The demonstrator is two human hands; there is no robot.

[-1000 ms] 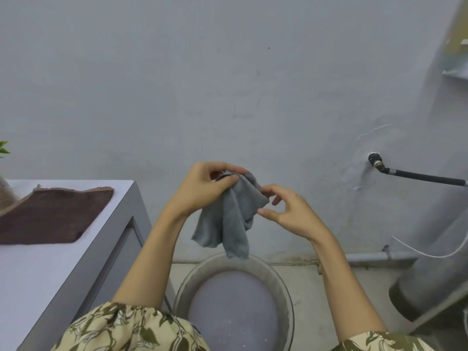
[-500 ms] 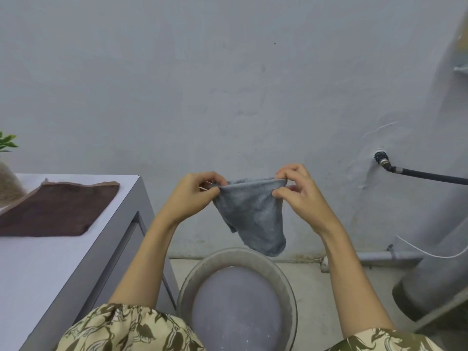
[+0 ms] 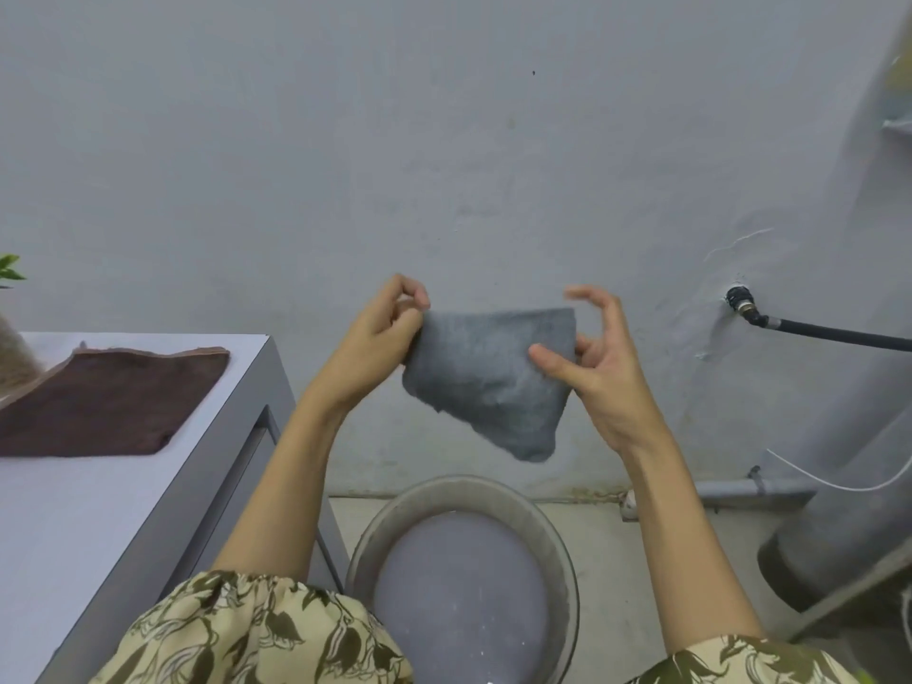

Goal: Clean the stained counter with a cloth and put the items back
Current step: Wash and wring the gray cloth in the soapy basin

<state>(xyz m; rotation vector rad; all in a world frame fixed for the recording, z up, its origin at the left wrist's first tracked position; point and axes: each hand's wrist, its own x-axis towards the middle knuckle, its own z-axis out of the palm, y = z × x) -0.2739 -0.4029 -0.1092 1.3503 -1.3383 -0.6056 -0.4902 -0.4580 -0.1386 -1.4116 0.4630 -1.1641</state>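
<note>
From the head view, both hands are raised in front of a grey wall (image 3: 444, 140), holding a grey cloth (image 3: 488, 377) between them in the air. The left hand (image 3: 375, 343) pinches the cloth's upper left corner, fingers curled tight round the edge. The right hand (image 3: 597, 362) is at the cloth's right edge: its thumb lies across the front of the fabric, while the other fingers are spread and arched, mostly clear of the cloth. Whether any finger presses the cloth from behind cannot be told. The two hands are apart, the cloth's top edge stretched nearly level between them, and the rest hangs down to a rounded point at lower right.

Directly below the cloth, on the floor, stands a round metal basin (image 3: 557, 535) holding pale, cloudy water. The cloth hangs well above it, not touching.

To the left is a white counter (image 3: 74, 525), with a brown cloth (image 3: 108, 402) lying flat on its far part. At the left edge a green leaf (image 3: 10, 269) shows.

On the right a black hose (image 3: 829, 335) runs from a fitting in the wall, near a thick grey pipe (image 3: 858, 436).

Patterned sleeves (image 3: 256, 634) fill the bottom of the view.
</note>
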